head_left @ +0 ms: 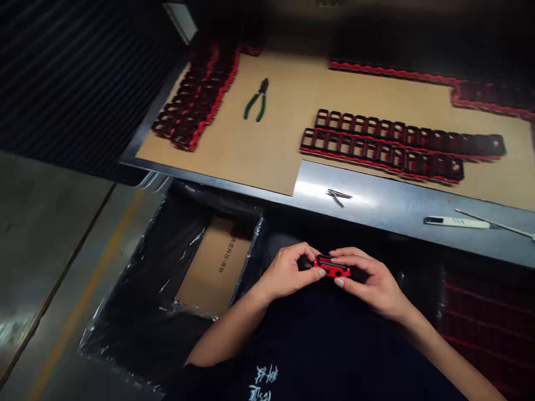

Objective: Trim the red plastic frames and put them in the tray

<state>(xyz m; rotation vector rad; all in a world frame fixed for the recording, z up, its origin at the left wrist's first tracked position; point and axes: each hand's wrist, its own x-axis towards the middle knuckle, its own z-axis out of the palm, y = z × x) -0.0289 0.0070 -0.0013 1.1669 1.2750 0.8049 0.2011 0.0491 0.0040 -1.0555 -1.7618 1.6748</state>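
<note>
Between my hands, in front of the table's near edge, is a small red and black plastic frame (333, 266). My left hand (290, 271) pinches its left end between thumb and fingers. At the other end, my right hand (368, 277) has its fingers on the top and its thumb by the lower edge. On the table above lie rows of similar red and black frames (363, 146), standing close together. Another group of these frames (196, 106) sits at the table's left end.
Green-handled cutting pliers (256, 101) rest on cardboard (276, 150). Small dark pieces (337, 196), a white knife-like tool (457, 222) and a thin stick (493, 221) lie along the metal edge. Below left stands a box lined with black plastic (125, 312), cardboard (213, 267) inside.
</note>
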